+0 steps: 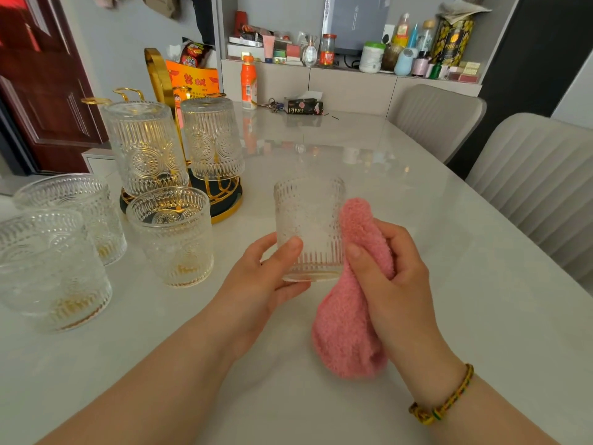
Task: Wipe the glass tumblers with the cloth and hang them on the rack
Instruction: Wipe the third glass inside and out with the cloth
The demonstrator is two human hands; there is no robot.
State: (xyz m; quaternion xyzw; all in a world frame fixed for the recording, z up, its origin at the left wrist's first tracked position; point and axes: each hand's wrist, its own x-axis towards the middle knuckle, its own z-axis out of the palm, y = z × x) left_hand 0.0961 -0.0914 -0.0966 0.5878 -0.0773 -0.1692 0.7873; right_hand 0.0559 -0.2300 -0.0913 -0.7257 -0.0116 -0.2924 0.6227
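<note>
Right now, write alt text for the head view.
The left hand grips an embossed clear glass tumbler while the right hand presses a fluffy pink cloth against its side. Two tumblers hang inverted on a gold wire rack.

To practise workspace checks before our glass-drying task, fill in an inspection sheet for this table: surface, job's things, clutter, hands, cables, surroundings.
Surface: pale glossy stone-look table, reflective.
Job's things: patterned clear glass tumbler in hand; three upright tumblers at left; two upside-down tumblers on the gold wire rack; pink fluffy cloth.
Clutter: orange plastic bottle, dark tissue pack and bunch of keys at the far edge.
Hands: left hand grips the held tumbler; right hand holds the cloth against its side.
Cables: nothing seen on the table.
Surroundings: two grey ribbed chairs at right, crowded wall shelf, dark red door at left.
</note>
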